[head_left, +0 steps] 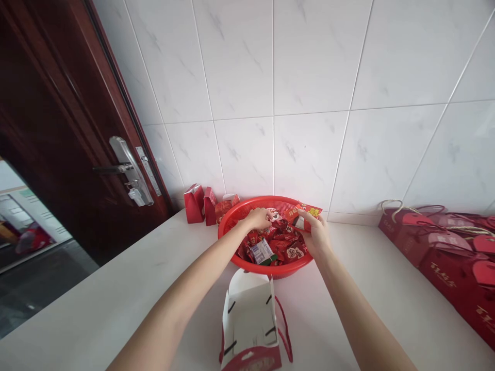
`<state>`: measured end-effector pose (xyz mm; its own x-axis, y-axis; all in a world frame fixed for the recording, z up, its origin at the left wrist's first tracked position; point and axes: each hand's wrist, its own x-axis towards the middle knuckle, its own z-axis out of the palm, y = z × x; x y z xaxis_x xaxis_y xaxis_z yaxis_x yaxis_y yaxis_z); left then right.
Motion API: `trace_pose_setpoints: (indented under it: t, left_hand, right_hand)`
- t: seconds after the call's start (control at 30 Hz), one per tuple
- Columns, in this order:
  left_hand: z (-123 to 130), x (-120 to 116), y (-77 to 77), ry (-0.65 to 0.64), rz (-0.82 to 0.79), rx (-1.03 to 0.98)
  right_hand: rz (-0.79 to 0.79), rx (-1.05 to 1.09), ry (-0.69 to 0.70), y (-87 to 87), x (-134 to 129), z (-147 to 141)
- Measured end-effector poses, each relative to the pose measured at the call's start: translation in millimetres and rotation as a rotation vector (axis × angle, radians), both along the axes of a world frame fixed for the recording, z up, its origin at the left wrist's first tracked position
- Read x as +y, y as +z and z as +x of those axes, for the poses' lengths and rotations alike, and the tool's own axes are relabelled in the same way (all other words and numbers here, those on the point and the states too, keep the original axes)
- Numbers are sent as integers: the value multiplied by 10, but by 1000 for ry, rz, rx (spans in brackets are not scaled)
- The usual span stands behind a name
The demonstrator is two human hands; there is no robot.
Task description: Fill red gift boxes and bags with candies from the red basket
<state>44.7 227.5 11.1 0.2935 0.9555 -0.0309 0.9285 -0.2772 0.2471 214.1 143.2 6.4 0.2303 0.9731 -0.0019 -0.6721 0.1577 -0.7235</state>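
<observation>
A round red plastic basket stands against the tiled wall, holding a heap of red-wrapped sweets and a small white-and-blue packet. My left hand is over the basket's left side, its fingers curled down onto the wrappers; what they pinch is hidden. At the right rim, my right hand grips a red packet with yellow print between thumb and fingers. In front of the basket is an open gift box with a white inside, black slits and a red cord handle.
Several filled dark red gift boxes with cord handles line the right side of the white counter. Small red boxes stand by the wall, left of the basket. A dark wooden door with keys in its lock is at the left.
</observation>
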Motion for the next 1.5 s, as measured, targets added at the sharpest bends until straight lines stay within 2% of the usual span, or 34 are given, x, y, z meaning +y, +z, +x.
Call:
trace_pose_setpoints:
  t: [0.27, 0.43, 0.5, 0.6, 0.73, 0.83, 1.1, 1.3, 1.5]
  left_hand:
    - [-33, -56, 39, 112, 173, -19]
    - [-43, -37, -21, 80, 232, 6]
    - [-30, -30, -46, 16, 247, 4]
    - [18, -39, -81, -146, 236, -13]
    - [96, -57, -133, -394, 140, 11]
    - [122, -45, -178, -481, 72, 65]
    - [158, 4, -232, -516, -14, 123]
    - [193, 37, -253, -417, 28, 117]
    - [160, 32, -218, -400, -30, 17]
  right_hand:
    - [-6, -22, 10, 5, -15, 2]
    - [-42, -20, 17, -6, -6, -7]
    - [-43, -9, 8, -8, -2, -4]
    - [-30, -15, 20, -14, 2, 4]
    - [-5, -37, 23, -29, 8, 10]
    - [7, -49, 24, -13, 0, 7]
    - [-31, -38, -6, 54, -42, -7]
    - [-12, -47, -15, 35, -30, -6]
    - [6, -73, -15, 52, -40, -1]
